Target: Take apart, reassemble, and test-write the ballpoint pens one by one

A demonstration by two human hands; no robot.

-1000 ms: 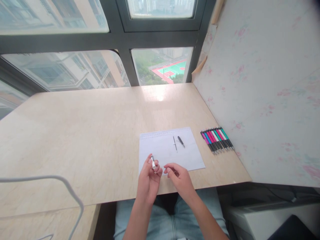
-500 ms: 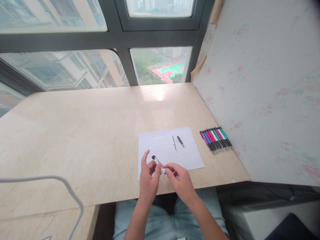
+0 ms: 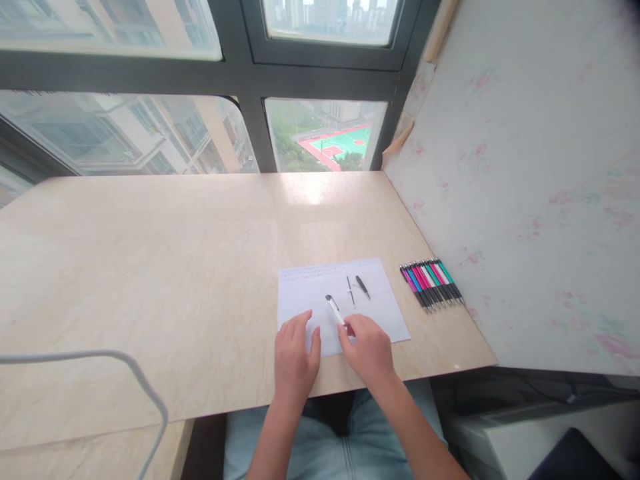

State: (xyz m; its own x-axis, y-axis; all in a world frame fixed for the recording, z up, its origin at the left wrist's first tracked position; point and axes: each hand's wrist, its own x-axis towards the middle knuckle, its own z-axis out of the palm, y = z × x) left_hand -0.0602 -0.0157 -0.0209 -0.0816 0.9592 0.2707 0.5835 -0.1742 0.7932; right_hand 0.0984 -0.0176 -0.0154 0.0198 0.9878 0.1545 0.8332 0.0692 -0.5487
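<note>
Our right hand pinches the near end of a slim white pen barrel with a dark clip, over the white paper sheet; our left hand, fingers apart, looks empty. We should pinch lightly, clear of the thin black refill and tapered black grip farther right.

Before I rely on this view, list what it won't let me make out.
Head view:
Near end of the white barrel: hidden by the right hand.
Handwriting on the paper: too small and blurred to read.
Both ends of the grey cable: cut off by the left and bottom edges.
</note>
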